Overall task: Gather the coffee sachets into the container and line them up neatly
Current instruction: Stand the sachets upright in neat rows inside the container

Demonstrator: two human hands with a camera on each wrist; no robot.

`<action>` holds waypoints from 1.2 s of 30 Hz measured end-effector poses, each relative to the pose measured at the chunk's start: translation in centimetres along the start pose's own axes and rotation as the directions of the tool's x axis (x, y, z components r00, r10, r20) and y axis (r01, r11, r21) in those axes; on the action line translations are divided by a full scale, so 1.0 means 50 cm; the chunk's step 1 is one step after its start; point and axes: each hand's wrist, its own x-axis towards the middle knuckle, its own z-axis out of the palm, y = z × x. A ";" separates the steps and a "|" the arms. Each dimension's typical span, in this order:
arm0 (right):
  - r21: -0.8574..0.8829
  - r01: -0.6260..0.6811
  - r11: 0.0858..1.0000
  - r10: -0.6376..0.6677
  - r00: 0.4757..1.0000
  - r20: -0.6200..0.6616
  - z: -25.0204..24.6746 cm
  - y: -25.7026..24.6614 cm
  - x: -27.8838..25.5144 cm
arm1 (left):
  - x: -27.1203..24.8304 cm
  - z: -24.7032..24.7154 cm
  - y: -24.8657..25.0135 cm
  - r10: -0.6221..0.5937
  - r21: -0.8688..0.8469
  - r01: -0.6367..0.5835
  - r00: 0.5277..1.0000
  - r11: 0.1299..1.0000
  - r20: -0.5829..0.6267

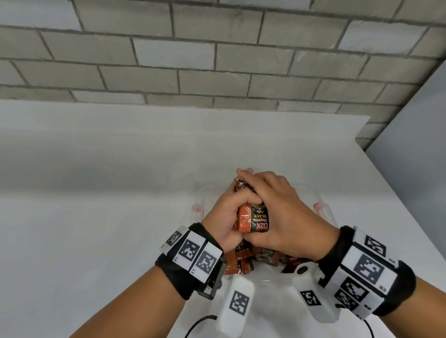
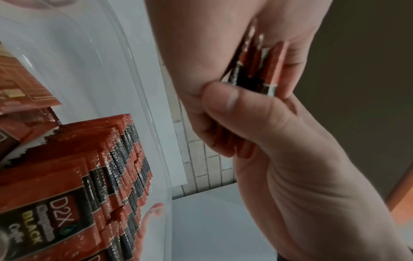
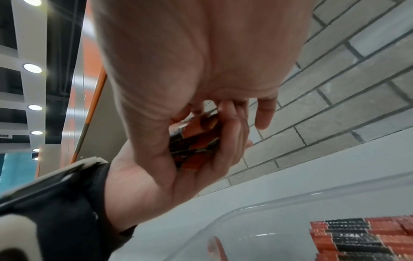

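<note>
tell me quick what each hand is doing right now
Left hand: fingers curled round a bundle of orange-and-black foil coffee sachets, above the clear plastic container.
Right hand: curled over the same bundle, gripping it from the other side.

Glossy foil coffee sachets (crimped edges), clear smooth plastic container, matt white table

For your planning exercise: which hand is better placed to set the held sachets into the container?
Left, probably. The left hand cradles the sachet bundle from beneath, over the clear container; the right hand only covers it.
</note>
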 end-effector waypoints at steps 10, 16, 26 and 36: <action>-0.019 -0.024 1.000 0.025 0.999 0.048 -0.014 0.011 0.005 | 0.008 -0.006 -0.010 0.002 -0.050 -0.001 1.000 0.999 0.017; -0.052 -0.065 0.997 0.065 0.998 -0.001 0.002 0.021 0.005 | -0.004 -0.025 0.000 -0.086 0.010 0.086 0.996 0.996 -0.020; 0.433 -0.173 0.885 0.240 0.965 -0.104 -0.021 0.020 -0.014 | -0.015 -0.032 -0.006 -0.017 0.069 0.019 0.999 0.997 -0.035; 0.691 -0.230 0.685 0.410 0.906 -0.105 -0.045 0.033 -0.012 | -0.015 -0.048 -0.005 -0.018 0.159 0.031 0.996 0.987 -0.084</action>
